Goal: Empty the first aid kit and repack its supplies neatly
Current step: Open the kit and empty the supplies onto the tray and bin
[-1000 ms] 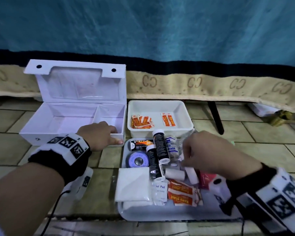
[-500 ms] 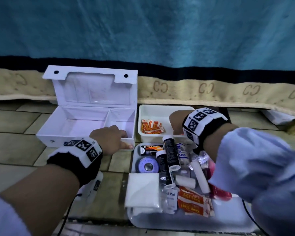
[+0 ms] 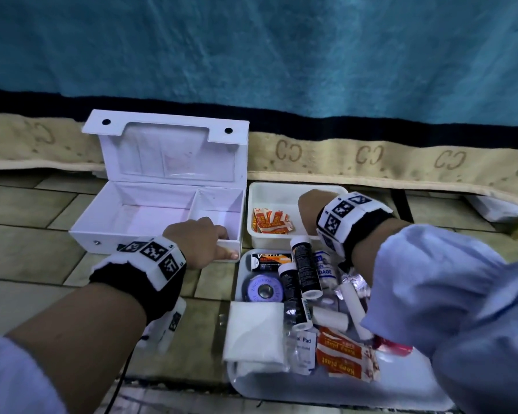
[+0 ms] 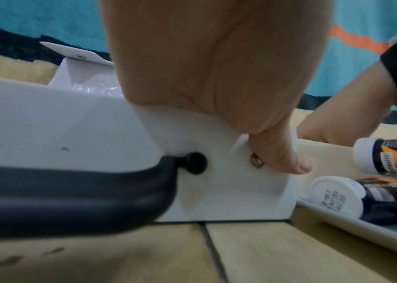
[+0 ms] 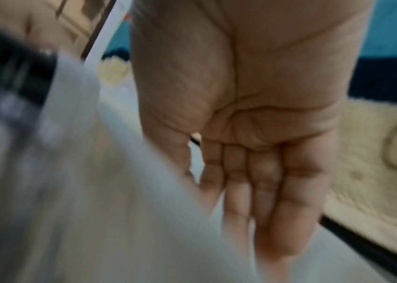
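Observation:
The white first aid kit [image 3: 150, 216] stands open on the tiled floor, both compartments bare and the lid upright. My left hand [image 3: 201, 240] grips its front right wall, fingers hooked over the rim. In the left wrist view the thumb [image 4: 282, 159] presses the kit's front wall [image 4: 95, 124]. My right hand [image 3: 307, 210] reaches into the small white bin [image 3: 269, 195] beside orange plaster packets [image 3: 271, 222]. Its fingers [image 5: 277, 210] are straight and hold nothing. The white tray [image 3: 311, 389] holds the supplies: bottles [image 3: 305, 267], a tape roll [image 3: 262, 289], a gauze pad [image 3: 254, 333] and bandage rolls [image 3: 331, 316].
A blue cloth with a beige patterned hem [image 3: 371, 156] hangs behind the kit and bin. A black handle [image 4: 71, 191] runs along the kit's front. More plaster packets [image 3: 341, 357] lie at the tray's near end. Tiled floor [image 3: 27, 234] lies to the left.
My right hand has left the tray and moved forward into the small white bin. The left hand has kept its hold on the kit's front wall.

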